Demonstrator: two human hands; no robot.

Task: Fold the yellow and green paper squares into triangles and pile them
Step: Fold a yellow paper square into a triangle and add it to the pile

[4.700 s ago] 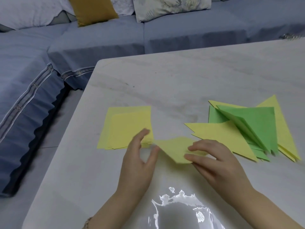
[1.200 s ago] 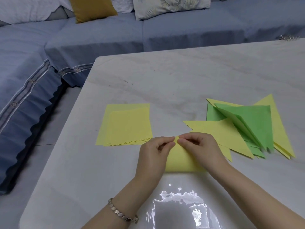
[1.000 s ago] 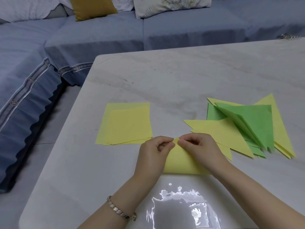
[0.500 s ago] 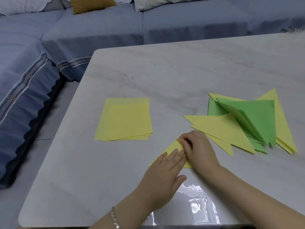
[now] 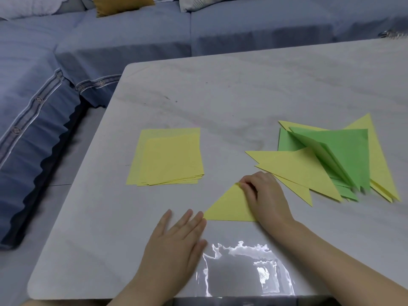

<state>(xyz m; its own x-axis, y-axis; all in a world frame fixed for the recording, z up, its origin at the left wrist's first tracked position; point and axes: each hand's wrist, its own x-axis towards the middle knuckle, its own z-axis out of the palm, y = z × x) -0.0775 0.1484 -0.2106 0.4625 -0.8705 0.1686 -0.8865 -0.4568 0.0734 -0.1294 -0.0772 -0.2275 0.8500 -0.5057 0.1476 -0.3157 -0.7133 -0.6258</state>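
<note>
The freshly folded yellow triangle [image 5: 229, 206] lies flat on the table [image 5: 242, 89], its long folded edge running left to right nearest the person and its apex pointing away. The right hand [image 5: 265, 195] covers its right half, fingers [image 5: 245, 185] pinching the apex; the left hand [image 5: 174, 237] rests open and flat, fingertips touching the left corner. The pile of folded triangles [image 5: 331, 160] lies to the right, nearer the right hand. One stack of unfolded yellow squares [image 5: 170, 157] lies left; sheets in either heap are uncountable.
</note>
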